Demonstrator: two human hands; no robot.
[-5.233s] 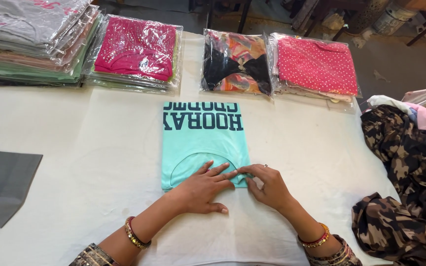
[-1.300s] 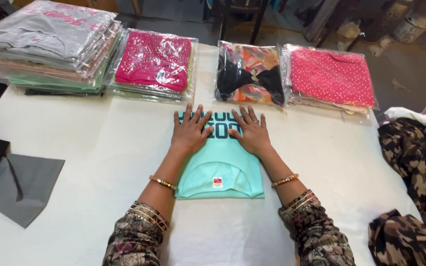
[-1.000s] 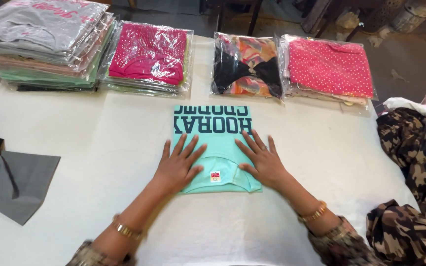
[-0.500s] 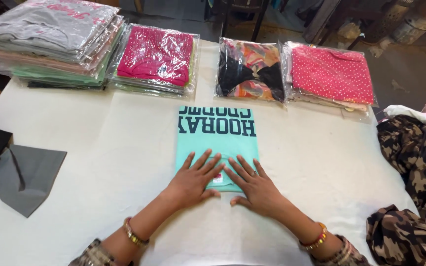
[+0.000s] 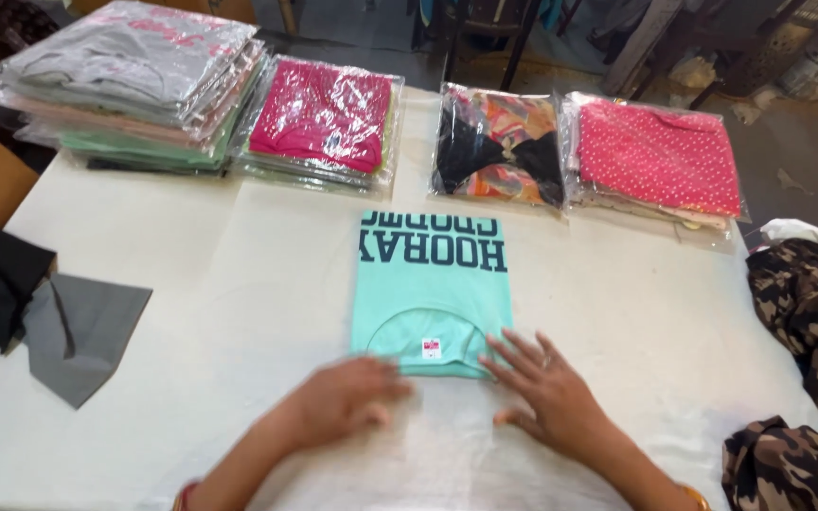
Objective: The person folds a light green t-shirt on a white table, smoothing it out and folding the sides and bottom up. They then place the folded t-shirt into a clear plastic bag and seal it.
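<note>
A folded mint-green t-shirt with dark printed letters lies flat in the middle of the white table, its neckline and small red label toward me. My left hand rests flat on the table just below the shirt's near edge, fingers pointing right. My right hand lies flat beside it, fingers spread, fingertips touching the shirt's near right corner. Neither hand holds anything.
Along the far edge stand bagged garments: a tall mixed stack, a pink pack, a black-and-orange pack, a red dotted pack. Grey and black cloth lies at left. Camouflage fabric hangs at right.
Both hands have slid from the upper part of the shirt down toward me and now sit at its near edge, mostly on the table. The shirt stays folded in place.
</note>
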